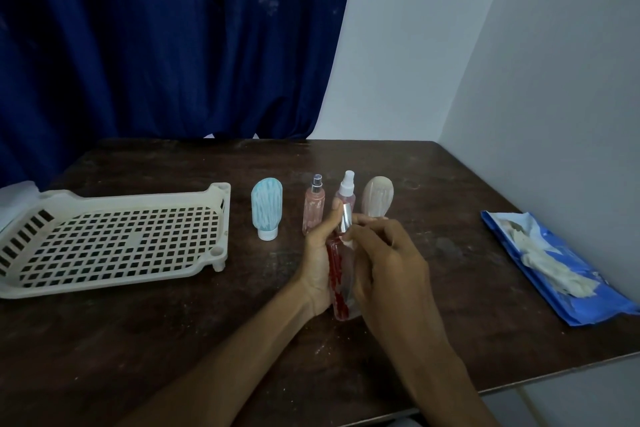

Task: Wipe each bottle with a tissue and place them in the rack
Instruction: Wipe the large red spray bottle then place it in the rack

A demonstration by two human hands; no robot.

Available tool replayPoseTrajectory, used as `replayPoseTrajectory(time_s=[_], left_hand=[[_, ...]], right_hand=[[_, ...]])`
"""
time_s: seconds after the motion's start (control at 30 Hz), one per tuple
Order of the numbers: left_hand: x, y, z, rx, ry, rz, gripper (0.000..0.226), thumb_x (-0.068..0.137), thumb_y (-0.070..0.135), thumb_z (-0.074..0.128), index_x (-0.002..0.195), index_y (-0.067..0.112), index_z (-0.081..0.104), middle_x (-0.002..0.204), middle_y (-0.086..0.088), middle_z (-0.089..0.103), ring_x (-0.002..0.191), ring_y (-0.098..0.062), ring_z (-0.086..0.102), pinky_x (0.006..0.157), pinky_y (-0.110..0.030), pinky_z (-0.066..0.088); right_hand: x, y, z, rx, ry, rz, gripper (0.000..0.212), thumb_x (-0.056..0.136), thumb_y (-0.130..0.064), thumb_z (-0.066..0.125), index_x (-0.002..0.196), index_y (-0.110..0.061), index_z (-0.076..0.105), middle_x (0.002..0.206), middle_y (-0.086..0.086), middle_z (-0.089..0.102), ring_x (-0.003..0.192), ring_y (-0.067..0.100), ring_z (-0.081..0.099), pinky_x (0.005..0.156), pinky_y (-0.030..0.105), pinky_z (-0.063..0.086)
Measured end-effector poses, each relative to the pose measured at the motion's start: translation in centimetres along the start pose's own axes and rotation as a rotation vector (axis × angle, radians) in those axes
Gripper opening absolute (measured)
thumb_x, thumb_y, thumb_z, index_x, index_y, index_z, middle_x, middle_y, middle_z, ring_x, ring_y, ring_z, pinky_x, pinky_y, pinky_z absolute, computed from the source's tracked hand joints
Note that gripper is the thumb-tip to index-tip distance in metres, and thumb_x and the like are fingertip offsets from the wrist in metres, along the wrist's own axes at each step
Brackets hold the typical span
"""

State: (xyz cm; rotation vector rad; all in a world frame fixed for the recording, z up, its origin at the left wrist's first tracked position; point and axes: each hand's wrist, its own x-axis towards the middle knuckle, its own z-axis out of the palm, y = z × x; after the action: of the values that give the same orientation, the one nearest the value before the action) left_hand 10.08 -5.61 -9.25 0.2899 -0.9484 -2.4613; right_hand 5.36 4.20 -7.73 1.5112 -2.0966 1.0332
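Our left hand (pixel 317 263) gripped the clear red-flecked spray bottle (pixel 341 274), our right hand (pixel 388 267) curled round its silver cap (pixel 346 222); swinging it might topple the upright bottles (pixel 313 208) just behind.

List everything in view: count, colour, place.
rack: 1, cream, table's left side
blue tube: 1, pale blue, right of the rack
clear-capped spray bottle: 1, pink, right of the blue tube
white-capped spray bottle: 1, pink, behind the hands
beige tube: 1, beige, row's right end
red bottle: 1, red, held in both hands
tissue pack: 1, blue, table's right side
table: 1, dark brown
curtain: 1, dark blue, behind the table
left hand: 1, holds red bottle's body
right hand: 1, curled over red bottle's neck
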Motion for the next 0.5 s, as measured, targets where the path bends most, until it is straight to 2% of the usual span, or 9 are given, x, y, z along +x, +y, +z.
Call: replayPoseTrajectory(time_s=[0.03,0.1,0.2,0.27,0.33,0.43,0.5], left_hand=[[-0.2,0.2,0.1,0.016,0.006,-0.008,0.049,0.086,0.053,0.051,0.077,0.012,0.076,0.085,-0.008,0.073,0.08,-0.019,0.07,0.081,-0.034,0.052],[0.1,0.0,-0.4,0.033,-0.005,-0.017,0.048,0.085,0.052,0.051,0.081,0.009,0.073,0.091,-0.009,0.074,0.084,-0.02,0.071,0.085,-0.035,0.052],[0.4,-0.1,-0.6,0.014,-0.004,-0.036,0.046,0.083,0.053,0.058,0.083,0.008,0.069,0.088,-0.01,0.072,0.084,-0.021,0.069,0.088,-0.038,0.051],[0.5,0.0,-0.5,-0.011,-0.011,-0.068,0.05,0.078,0.055,0.07,0.089,0.007,0.067,0.093,-0.013,0.068,0.093,-0.027,0.065,0.101,-0.045,0.045],[0.7,-0.2,-0.6,-0.022,-0.016,-0.063,0.05,0.077,0.055,0.072,0.088,0.007,0.067,0.095,-0.014,0.067,0.096,-0.028,0.063,0.104,-0.047,0.042],[0.6,-0.1,-0.5,0.008,0.002,-0.018,0.046,0.085,0.052,0.058,0.078,0.008,0.07,0.096,-0.013,0.071,0.094,-0.025,0.066,0.104,-0.043,0.043],[0.5,0.0,-0.4,-0.007,0.001,-0.031,0.046,0.086,0.052,0.057,0.077,0.008,0.071,0.095,-0.012,0.071,0.093,-0.024,0.066,0.101,-0.041,0.045]], right_hand=[[0.2,-0.7,-0.5,0.038,-0.028,0.046,0.026,0.088,-0.009,0.065,0.113,-0.006,0.072,0.114,0.004,0.065,0.103,0.008,0.063,0.085,0.013,0.048],[-0.2,-0.5,-0.5,0.001,-0.017,0.0,0.031,0.076,0.004,0.077,0.106,-0.002,0.073,0.11,0.012,0.068,0.097,0.022,0.068,0.08,0.022,0.051],[-0.1,-0.2,-1.0,0.016,-0.025,-0.02,0.031,0.079,0.004,0.073,0.108,-0.005,0.073,0.109,0.01,0.066,0.095,0.022,0.067,0.078,0.025,0.056],[0.2,0.2,-1.3,0.006,-0.023,-0.009,0.029,0.085,-0.006,0.061,0.113,-0.008,0.071,0.111,0.008,0.064,0.097,0.02,0.065,0.077,0.031,0.06],[0.2,-0.2,-1.4,0.015,-0.059,0.013,0.032,0.087,-0.014,0.055,0.114,-0.009,0.071,0.114,0.007,0.064,0.1,0.019,0.064,0.078,0.032,0.06],[-0.2,-1.1,-1.1,0.026,-0.039,-0.03,0.025,0.082,-0.002,0.067,0.106,-0.007,0.074,0.109,0.009,0.065,0.094,0.02,0.065,0.074,0.03,0.06],[-0.2,-1.1,-1.1,0.024,-0.039,-0.031,0.028,0.08,0.003,0.071,0.106,-0.006,0.074,0.109,0.01,0.066,0.094,0.021,0.066,0.073,0.03,0.059]])
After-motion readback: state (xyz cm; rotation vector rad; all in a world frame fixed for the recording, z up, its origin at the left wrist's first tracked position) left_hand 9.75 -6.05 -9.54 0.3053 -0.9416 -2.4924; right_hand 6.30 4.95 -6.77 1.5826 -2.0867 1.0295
